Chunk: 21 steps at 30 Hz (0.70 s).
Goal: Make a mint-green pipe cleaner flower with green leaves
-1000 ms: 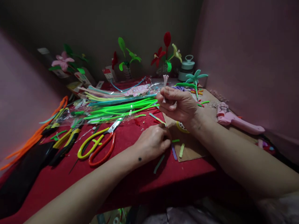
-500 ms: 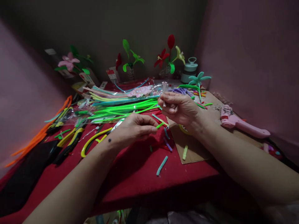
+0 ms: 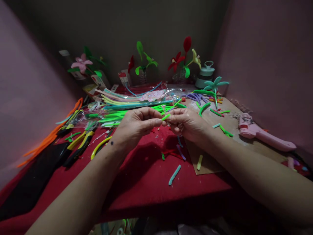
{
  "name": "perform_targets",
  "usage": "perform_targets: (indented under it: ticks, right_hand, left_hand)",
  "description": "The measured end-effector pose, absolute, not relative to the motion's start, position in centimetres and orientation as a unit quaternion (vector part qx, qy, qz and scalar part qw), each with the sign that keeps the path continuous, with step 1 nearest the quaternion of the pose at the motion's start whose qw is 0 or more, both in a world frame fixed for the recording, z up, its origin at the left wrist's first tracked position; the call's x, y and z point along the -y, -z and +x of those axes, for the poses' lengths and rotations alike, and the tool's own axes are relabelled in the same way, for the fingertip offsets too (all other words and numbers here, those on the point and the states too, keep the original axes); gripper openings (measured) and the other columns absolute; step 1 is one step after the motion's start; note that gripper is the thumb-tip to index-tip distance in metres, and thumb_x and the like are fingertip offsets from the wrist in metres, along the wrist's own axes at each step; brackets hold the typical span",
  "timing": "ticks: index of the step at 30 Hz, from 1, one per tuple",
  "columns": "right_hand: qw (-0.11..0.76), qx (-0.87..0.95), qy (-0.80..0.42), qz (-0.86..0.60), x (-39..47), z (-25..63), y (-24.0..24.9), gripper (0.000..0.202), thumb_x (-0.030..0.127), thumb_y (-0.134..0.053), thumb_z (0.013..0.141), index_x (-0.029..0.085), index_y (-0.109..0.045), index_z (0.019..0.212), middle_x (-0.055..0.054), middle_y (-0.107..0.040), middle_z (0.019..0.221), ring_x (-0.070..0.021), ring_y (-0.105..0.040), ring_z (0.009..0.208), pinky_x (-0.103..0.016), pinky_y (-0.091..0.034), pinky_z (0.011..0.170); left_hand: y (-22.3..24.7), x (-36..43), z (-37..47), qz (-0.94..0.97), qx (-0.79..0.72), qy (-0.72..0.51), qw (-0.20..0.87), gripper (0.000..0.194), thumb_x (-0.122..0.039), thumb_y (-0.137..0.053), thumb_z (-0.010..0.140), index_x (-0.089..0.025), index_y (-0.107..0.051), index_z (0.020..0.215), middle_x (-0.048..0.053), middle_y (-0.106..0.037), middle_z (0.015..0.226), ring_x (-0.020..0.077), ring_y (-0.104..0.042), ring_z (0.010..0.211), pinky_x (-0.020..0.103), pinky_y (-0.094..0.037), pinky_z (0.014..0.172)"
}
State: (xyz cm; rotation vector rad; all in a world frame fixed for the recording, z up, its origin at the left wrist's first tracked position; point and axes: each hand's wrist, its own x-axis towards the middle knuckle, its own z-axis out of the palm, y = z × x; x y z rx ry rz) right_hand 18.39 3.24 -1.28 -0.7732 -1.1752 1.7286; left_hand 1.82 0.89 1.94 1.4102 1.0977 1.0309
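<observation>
My left hand [image 3: 140, 125] pinches a short bright green pipe cleaner piece [image 3: 166, 117] between thumb and fingertips. Against it, my right hand [image 3: 187, 120] is closed on a small bundle of pale pinkish strands [image 3: 164, 108], whose tips stick up above the fingers. The green piece lies across this bundle; whether it is wrapped round it I cannot tell. Just behind the hands are long green pipe cleaners [image 3: 117, 115] in clear plastic. Short cut pieces lie below, among them a light blue one [image 3: 174, 175] and a yellow one [image 3: 200, 162].
Yellow-and-black pliers [image 3: 83, 147] and orange pipe cleaners [image 3: 56, 132] lie left on the red cloth [image 3: 146, 192]. A pink glue gun [image 3: 265, 130] rests right, beside cardboard [image 3: 210, 164]. Pipe cleaner flowers [image 3: 176, 62] and a lidded bottle [image 3: 205, 75] stand behind.
My hands have come together. The green piece in my left hand has moved up and now meets the pale strands, which my right hand has lowered. The view has shifted slightly left.
</observation>
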Motion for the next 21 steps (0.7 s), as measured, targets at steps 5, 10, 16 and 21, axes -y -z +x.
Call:
perform_targets:
  ticks: [5,10,16,21]
  right_hand:
    - [0.429,0.528,-0.651,-0.337,-3.0,18.3,1.2,0.012,0.024,-0.068,0.062,0.013,-0.063,0.06,0.002,-0.059,0.052,-0.0036,-0.038,0.034,-0.018,-0.022,0.032]
    - [0.41,0.563,-0.613,-0.374,-2.5,18.1,0.9,0.012,0.022,-0.066,0.062,0.012,-0.062,0.057,0.003,-0.052,0.044,-0.0038,-0.035,0.033,-0.02,-0.022,0.034]
    - [0.404,0.561,-0.614,-0.381,-2.2,18.0,0.6,0.014,0.022,-0.07,0.06,0.011,-0.062,0.056,0.004,-0.052,0.042,-0.0033,-0.036,0.033,-0.019,-0.024,0.034]
    - [0.392,0.563,-0.637,-0.352,-2.2,18.2,0.6,0.014,0.024,-0.07,0.061,0.011,-0.065,0.06,0.003,-0.054,0.044,-0.0035,-0.038,0.034,-0.018,-0.027,0.033]
  left_hand:
    - [-1.6,-1.2,1.7,0.574,-0.452,-0.409,0.547,0.025,-0.021,-0.074,0.062,-0.015,-0.066,0.085,-0.002,-0.06,0.062,0.0035,-0.041,0.045,0.017,-0.025,0.041]
    - [-1.0,-1.3,1.6,0.577,-0.447,-0.415,0.543,0.016,-0.02,-0.073,0.062,-0.014,-0.069,0.076,0.001,-0.063,0.06,0.0029,-0.04,0.043,0.017,-0.022,0.04]
    - [-0.6,-1.6,1.8,0.515,-0.463,-0.432,0.578,0.015,-0.015,-0.077,0.053,-0.011,-0.068,0.064,0.002,-0.062,0.053,0.0046,-0.043,0.041,0.018,-0.024,0.04]
    - [-1.0,-1.5,1.8,0.509,-0.471,-0.443,0.569,0.013,-0.015,-0.077,0.053,-0.011,-0.068,0.063,0.001,-0.061,0.054,0.0054,-0.047,0.043,0.018,-0.026,0.041]
